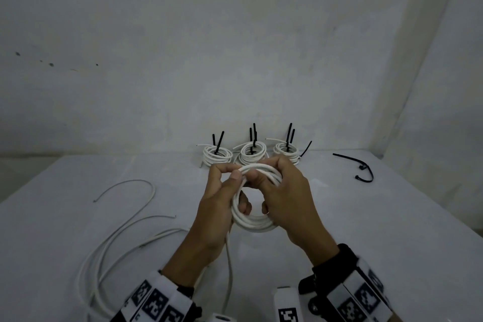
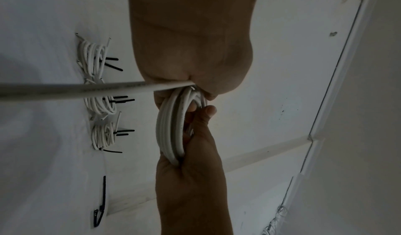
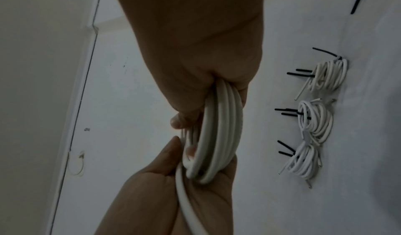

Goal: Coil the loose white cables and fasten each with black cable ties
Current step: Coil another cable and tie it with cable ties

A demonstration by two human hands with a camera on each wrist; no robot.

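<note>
A white cable coil (image 1: pixel 257 223) (image 2: pixel 171 132) (image 3: pixel 219 132) of several loops is held upright above the table between both hands. My left hand (image 1: pixel 224 191) grips its left side, thumb and forefinger pinching the top strand. My right hand (image 1: pixel 277 188) grips the right side with fingers curled through the loop. The coil's loose tail (image 1: pixel 229 269) (image 2: pixel 65 90) hangs down from the left hand toward me. Two loose black cable ties (image 1: pixel 362 168) (image 2: pixel 102 202) lie on the table at the right.
Three finished coils (image 1: pixel 218 155) (image 1: pixel 253 153) (image 1: pixel 287 151) with black ties standing up sit in a row by the back wall. More loose white cables (image 1: pixel 122 232) sprawl over the table's left side. A wall corner closes the right.
</note>
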